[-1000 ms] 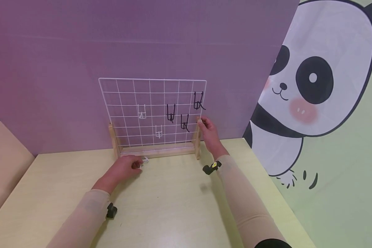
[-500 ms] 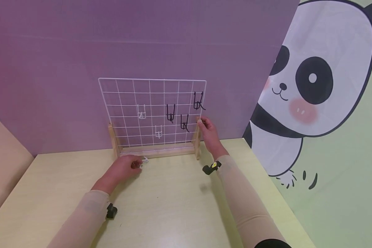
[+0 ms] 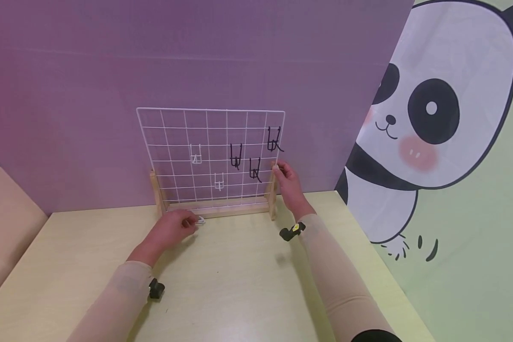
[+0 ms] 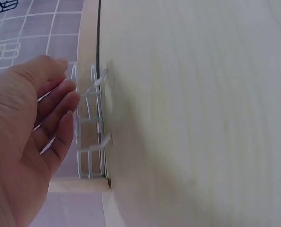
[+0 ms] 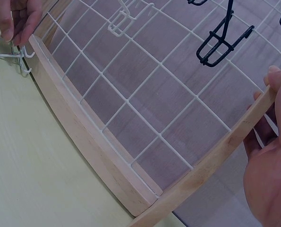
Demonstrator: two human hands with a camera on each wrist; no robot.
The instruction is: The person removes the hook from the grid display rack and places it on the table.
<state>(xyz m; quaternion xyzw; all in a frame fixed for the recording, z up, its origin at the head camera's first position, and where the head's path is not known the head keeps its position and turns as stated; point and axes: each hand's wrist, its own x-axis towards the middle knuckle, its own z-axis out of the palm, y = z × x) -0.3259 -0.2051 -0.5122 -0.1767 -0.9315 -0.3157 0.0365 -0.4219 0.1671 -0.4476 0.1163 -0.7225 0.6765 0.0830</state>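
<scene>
Compared with half a second earlier, the left hand (image 3: 173, 229) had risen slightly and the gap between its thumb and fingers had narrowed; the right hand kept its place. Loosely bent, the left fingers reached the loose white wire hooks (image 3: 201, 220), which lay on the wooden tabletop (image 3: 239, 285) just in front of the stand's base; whether the fingertips pinched them I could not tell.

Bent round the right-hand upright of the wooden stand (image 3: 239, 210), the right hand gripped it near the top, thumb in front and fingers behind. Upright in that stand stood a white wire grid panel (image 3: 215, 109). Three black wire hooks (image 3: 236, 162) hung on its right half, one close to the right edge; two hung white hooks (image 3: 195, 159) were nearer the middle, one lower than the other.

Each sleeve carried a black wrist camera (image 3: 287, 234); the right one bore a yellow patch too small to read. Purple sheeting (image 3: 239, 71) rose behind the grid, and a panda picture (image 3: 457, 47) covered the wall at right.
</scene>
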